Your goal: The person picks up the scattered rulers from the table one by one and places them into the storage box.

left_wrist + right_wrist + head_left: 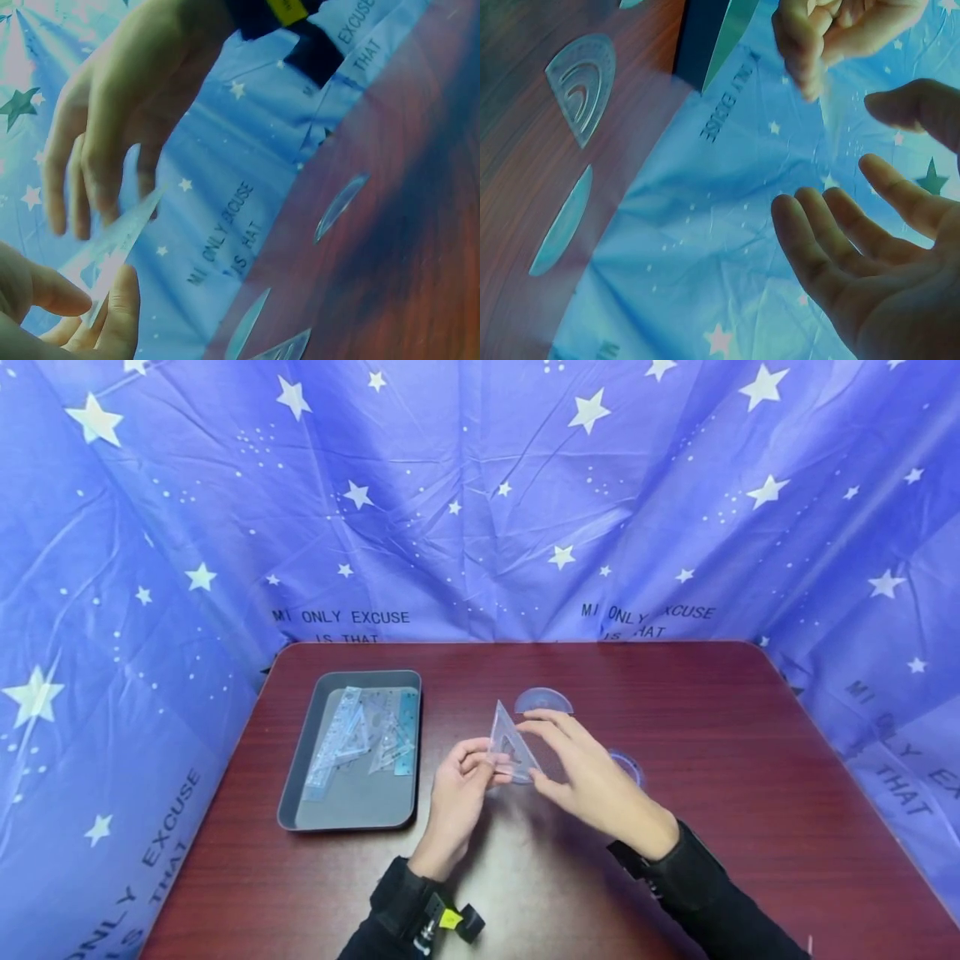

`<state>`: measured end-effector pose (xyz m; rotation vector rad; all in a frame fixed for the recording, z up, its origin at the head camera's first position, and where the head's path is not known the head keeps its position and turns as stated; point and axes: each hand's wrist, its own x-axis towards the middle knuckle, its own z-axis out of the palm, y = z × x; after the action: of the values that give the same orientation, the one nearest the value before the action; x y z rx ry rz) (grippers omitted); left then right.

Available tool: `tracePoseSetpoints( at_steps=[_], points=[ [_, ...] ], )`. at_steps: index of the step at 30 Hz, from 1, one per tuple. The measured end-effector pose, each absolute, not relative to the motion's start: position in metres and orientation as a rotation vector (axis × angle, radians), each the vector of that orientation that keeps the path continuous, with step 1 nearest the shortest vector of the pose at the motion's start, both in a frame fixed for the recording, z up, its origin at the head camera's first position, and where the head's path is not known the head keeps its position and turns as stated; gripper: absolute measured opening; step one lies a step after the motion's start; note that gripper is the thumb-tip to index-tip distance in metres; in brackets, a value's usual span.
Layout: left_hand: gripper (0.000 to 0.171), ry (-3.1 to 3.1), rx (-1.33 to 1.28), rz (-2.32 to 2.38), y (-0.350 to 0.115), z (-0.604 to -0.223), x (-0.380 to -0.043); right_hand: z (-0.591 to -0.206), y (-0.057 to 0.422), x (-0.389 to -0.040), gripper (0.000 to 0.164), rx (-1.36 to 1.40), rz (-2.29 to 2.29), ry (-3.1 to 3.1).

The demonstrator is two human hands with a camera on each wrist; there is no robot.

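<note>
My left hand (459,785) pinches a clear set square (498,735) by its lower left part between thumb and fingers, holding it above the table. In the left wrist view the set square (112,247) appears nearly edge-on. My right hand (600,781) hovers close by its right side, thumb and fingers spread apart. The right wrist view shows that hand (885,262) holding nothing, with a gap between its fingers and the set square. Just beyond the hands lies a clear protractor (543,699). Another round-edged clear piece (628,767) is partly hidden behind my right hand.
A grey tray (360,817) stands on the table's left side. Inside are a clear ruler (330,747), a bluish ruler (405,727) and clear set squares (390,745). A star-patterned curtain (480,527) surrounds the dark red table (750,793).
</note>
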<state>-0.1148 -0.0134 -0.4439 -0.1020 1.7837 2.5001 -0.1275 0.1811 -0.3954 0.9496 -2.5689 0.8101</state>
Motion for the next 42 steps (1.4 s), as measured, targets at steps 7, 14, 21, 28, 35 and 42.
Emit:
tracePoseSetpoints(
  at_steps=[7, 14, 21, 28, 35, 42],
  points=[
    [0.029, 1.971, -0.097, 2.320, -0.050, -0.434, -0.139, -0.399, 0.207, -0.126, 0.059, 0.798, 0.816, -2.688],
    [0.032, 2.145, -0.056, 2.064, -0.100, -0.419, -0.163, -0.407, 0.236, -0.122, 0.055, 0.652, 0.842, -2.795],
    [0.034, 2.293, -0.108, 1.774, -0.142, -0.415, -0.193, -0.414, 0.266, -0.117, 0.052, 0.540, 0.846, -2.848],
    [0.033, 2.573, -0.175, 1.301, -0.172, -0.415, -0.212, -0.422, 0.290, -0.111, 0.054, 0.435, 0.842, -2.914],
    [0.040, 2.726, -0.130, 0.940, -0.195, -0.423, -0.227, -0.432, 0.311, -0.106, 0.054, 0.386, 0.837, -2.921],
    [0.021, 2.962, 0.012, 0.705, -0.249, -0.513, -0.278, -0.438, 0.322, -0.101, 0.054, 0.367, 0.821, -2.919]
  ],
)
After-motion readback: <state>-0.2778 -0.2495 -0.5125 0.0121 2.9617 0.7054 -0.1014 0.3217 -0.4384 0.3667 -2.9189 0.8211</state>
